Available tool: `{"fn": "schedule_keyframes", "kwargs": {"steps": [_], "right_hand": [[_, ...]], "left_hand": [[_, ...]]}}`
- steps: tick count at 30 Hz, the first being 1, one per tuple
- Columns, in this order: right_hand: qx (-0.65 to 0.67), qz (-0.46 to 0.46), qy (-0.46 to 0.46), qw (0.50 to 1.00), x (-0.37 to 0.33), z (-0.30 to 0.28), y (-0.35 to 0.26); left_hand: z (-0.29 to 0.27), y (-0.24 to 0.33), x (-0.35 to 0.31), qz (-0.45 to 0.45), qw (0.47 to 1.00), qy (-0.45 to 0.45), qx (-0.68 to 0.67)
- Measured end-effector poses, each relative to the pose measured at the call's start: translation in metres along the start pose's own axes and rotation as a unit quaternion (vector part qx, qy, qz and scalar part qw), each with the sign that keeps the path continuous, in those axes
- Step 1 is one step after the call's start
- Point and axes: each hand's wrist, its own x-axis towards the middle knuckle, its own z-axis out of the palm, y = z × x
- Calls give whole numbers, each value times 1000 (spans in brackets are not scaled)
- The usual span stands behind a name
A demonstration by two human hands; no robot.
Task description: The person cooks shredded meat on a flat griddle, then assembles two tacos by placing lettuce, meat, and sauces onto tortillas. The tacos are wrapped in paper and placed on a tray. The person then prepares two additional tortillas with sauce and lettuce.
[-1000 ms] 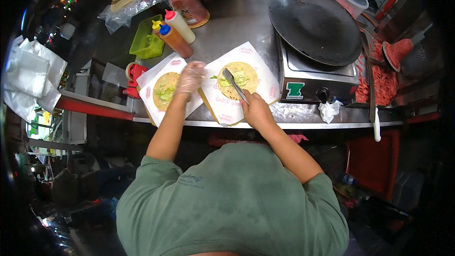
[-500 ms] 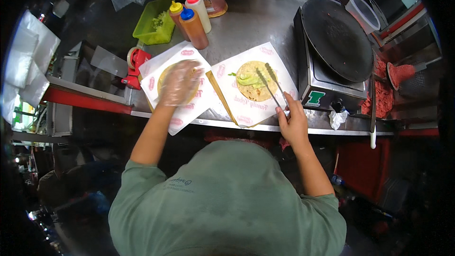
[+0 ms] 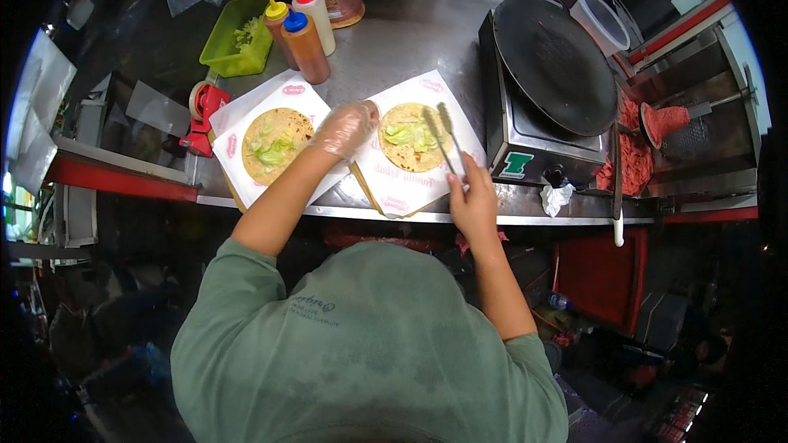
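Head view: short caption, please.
Two lettuce-topped flatbreads on paper, a gloved left hand between them, tongs in the bare right hand.

You stood at what looked like a small food stall: a steel counter [image 3: 390, 45] held a black round pan [image 3: 558, 66] on a boxy stove [image 3: 529, 148], squeeze bottles [image 3: 307, 53] and a green tub [image 3: 230, 63] of shredded lettuce [image 3: 247, 35]. Flatbreads [image 3: 287, 121] lay on printed paper sheets [image 3: 402, 193], reddish shredded food [image 3: 629, 168] (meat, by its look) sat just right of the stove, and white plastic bags [image 3: 37, 107] showed at the far left.
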Motion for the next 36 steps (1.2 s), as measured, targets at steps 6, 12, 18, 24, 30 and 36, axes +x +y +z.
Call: {"fn": "schedule_keyframes", "kwargs": {"steps": [6,12,18,24,30,36], "right_hand": [[-92,-67,-98,989,30,-5,-7],[100,-66,-77,990,19,-27,9],[286,-122,-133,941,35,29,-50],[501,165,-286,800,14,87,-125],[273,-145,-136,941,63,138,-184],[163,-212,-73,961,161,197,-269]], "left_hand": [[-82,-16,-78,-81,953,238,-168],[-112,-68,-161,-205,901,358,-134],[-81,-106,-167,-204,887,318,-264],[-20,-50,-132,-203,737,242,-598],[-127,-126,-105,-18,769,340,-542],[-228,-126,-60,-76,834,408,-364]]}}
